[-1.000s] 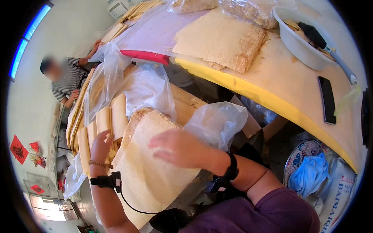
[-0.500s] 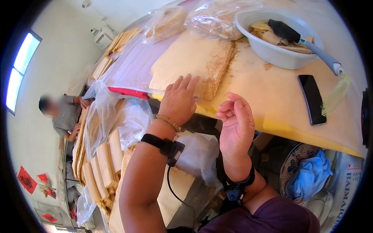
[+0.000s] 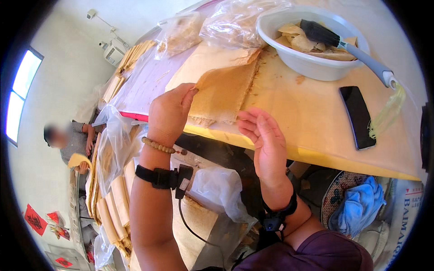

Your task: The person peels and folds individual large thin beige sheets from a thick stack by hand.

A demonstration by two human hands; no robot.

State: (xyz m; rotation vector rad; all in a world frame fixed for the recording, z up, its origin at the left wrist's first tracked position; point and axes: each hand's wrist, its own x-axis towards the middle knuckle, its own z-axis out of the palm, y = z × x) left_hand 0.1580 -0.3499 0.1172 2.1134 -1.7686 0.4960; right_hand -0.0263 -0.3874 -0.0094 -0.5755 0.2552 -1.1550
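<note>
Bundles of tan sheets in clear plastic [image 3: 217, 194] nearest, below table level, crowding the near left. Blue cloth [image 3: 359, 207] low at near right.

Yellow table edge [image 3: 316, 158] running left to right, just beyond both wrists. Right hand [image 3: 266, 144] at that edge, fingers loosely spread, palm open, holding nothing; fingertips touching or just short of the sheet's near right corner, cannot tell which. Left hand [image 3: 172, 113] further left, thumb and fingers pinched on the left edge of the thin tan sheet [image 3: 224, 92], lifting that side.

Sheet lying on the table top [image 3: 298, 108], near end at the table edge, long axis pointing near to far, leaning slightly right at the far end. Bare table surface to its right; black phone [image 3: 358, 116] well apart, also lengthwise near to far.

Far right: white basin [image 3: 312, 67] with scraps and a brush [image 3: 343, 43], handle pointing right and nearer. Far left: clear bags [image 3: 239, 22] of sheets, purple surface [image 3: 149, 81] beside. Seated person [image 3: 74, 140] at far left, well apart.
</note>
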